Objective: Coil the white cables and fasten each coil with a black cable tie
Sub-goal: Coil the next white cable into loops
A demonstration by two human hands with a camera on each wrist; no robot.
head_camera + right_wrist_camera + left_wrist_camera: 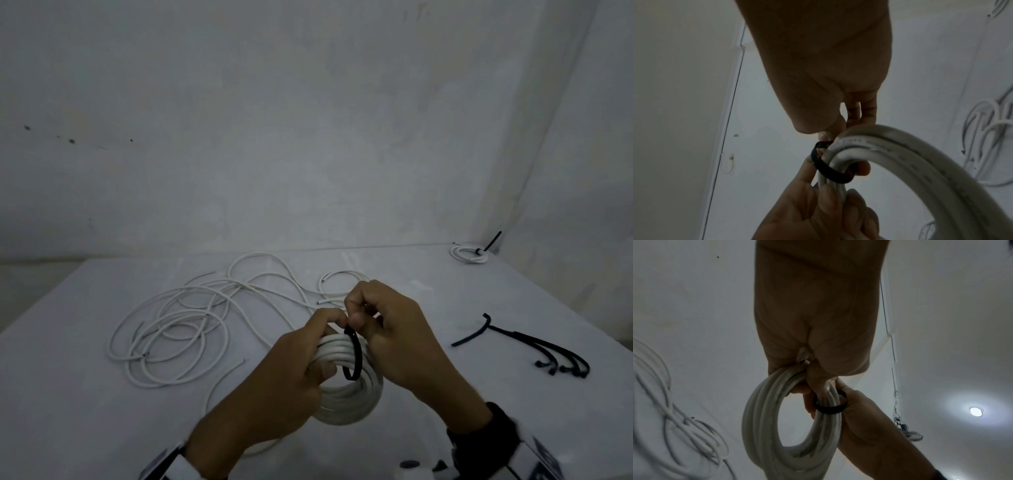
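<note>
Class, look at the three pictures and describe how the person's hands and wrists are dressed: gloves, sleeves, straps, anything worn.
Both hands are bare: no gloves or rings show on the left hand or the right hand. No sleeves reach the wrists. The right wrist carries a black strap with a white and dark device behind it. The left wrist carries a white device with dark parts at the frame's bottom edge.

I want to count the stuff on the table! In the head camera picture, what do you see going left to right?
Loose white cables → coil held in both hands → spare black cable ties; a tied coil sits far back.
</note>
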